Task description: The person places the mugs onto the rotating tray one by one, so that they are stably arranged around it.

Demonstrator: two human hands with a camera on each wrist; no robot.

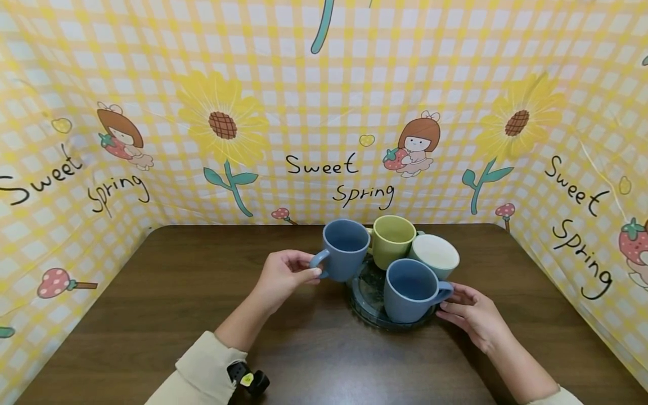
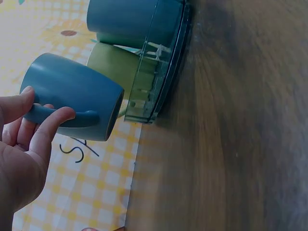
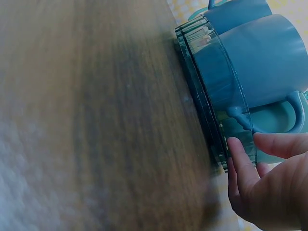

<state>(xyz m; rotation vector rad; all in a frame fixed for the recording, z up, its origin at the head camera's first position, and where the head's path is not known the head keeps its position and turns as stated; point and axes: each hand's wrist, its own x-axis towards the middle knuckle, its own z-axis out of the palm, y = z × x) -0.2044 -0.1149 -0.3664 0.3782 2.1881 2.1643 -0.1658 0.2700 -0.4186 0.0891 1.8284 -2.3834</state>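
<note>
My left hand [image 1: 288, 275] pinches the handle of a blue mug [image 1: 345, 253], held upright at the left edge of a round clear glass tray [image 1: 360, 298]. The left wrist view shows this mug [image 2: 72, 91] apart from the tray's wall. At the tray's right edge, my right hand [image 1: 476, 315] grips the rim and base with its fingertips, close beside the handle of a second blue mug [image 1: 411, 295]. That mug stands at the tray's front. Behind it on the tray are a yellow-green mug [image 1: 394, 242] and a pale mug with a white inside [image 1: 436, 256].
The tray stands on a dark wooden table [image 1: 202, 304]. Close behind the mugs, a yellow checked cloth [image 1: 324, 124] hangs along the table's back edge and both sides. A black strapped device [image 1: 250, 379] sits at the left wrist.
</note>
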